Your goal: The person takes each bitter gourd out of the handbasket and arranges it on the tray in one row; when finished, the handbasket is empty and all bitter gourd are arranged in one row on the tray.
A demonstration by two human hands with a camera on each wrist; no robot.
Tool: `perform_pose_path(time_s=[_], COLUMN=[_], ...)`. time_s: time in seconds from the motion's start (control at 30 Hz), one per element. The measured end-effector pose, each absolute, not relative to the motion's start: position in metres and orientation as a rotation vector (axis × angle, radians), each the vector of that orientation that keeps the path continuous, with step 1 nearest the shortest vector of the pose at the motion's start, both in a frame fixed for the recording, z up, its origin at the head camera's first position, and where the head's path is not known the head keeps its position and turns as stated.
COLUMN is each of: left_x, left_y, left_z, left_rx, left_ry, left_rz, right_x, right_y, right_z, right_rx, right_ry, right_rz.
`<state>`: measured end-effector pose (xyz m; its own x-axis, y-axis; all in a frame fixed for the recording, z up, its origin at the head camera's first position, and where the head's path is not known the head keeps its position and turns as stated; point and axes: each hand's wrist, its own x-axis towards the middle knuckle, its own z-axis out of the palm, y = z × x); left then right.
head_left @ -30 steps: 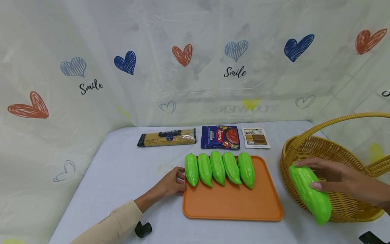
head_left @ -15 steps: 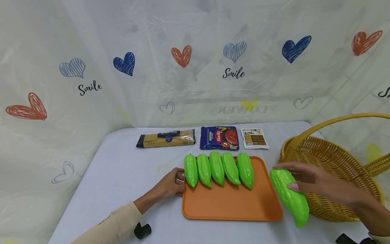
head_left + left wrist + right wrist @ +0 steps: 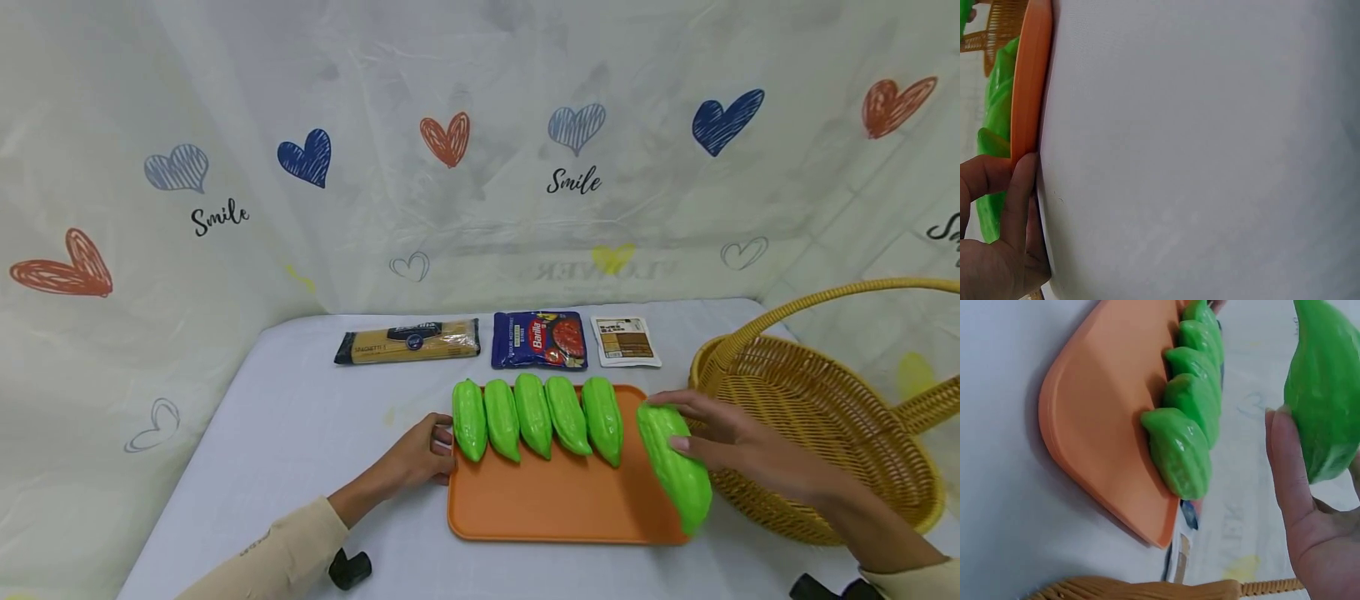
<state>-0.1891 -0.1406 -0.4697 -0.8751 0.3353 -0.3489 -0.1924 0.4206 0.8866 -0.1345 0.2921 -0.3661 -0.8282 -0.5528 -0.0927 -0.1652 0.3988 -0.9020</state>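
Note:
My right hand [image 3: 738, 437] grips a bright green, ridged bitter melon [image 3: 675, 471], thumb on one side and fingers on the other. It is held over the right end of an orange tray [image 3: 555, 504]. Several more bitter melons [image 3: 533, 417] lie side by side along the tray's far edge, their pointed ends toward me. At the tray's left side, my left hand [image 3: 420, 447] pinches the rim; the left wrist view shows the thumb and fingers [image 3: 1019, 194] on the orange wall. In the right wrist view, the held bitter melon [image 3: 1325, 394] is well above the tray [image 3: 1104, 419].
A wicker basket [image 3: 813, 358] with a tall handle stands on the right, close to my right forearm. Behind the tray lie a spaghetti pack [image 3: 408, 342], a blue Barilla pouch [image 3: 539, 340] and a small white-and-brown packet [image 3: 626, 341]. A white cloth covers the table [image 3: 300, 417].
My right hand has carried the bitter melon leftward from over the basket to over the tray's right end. My left hand stays at the tray's rim, and the tray's row is unchanged.

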Motion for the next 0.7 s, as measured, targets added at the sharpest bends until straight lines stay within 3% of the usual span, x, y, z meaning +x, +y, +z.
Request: perform_pose_path(time_s=[0.43, 0.7], left_x=[-0.19, -0.191], left_y=[-0.143, -0.143], left_z=[-0.475, -0.475], left_rx=[0.165, 0.158], left_ry=[2.219, 2.212], left_rz=[1.452, 1.456], right_x=[-0.145, -0.153], right_y=[0.272, 0.259], right_z=[-0.389, -0.396], right_rx=[-0.517, -0.252], right_ry=[2.364, 2.568], right_rz=[-1.464, -1.342])
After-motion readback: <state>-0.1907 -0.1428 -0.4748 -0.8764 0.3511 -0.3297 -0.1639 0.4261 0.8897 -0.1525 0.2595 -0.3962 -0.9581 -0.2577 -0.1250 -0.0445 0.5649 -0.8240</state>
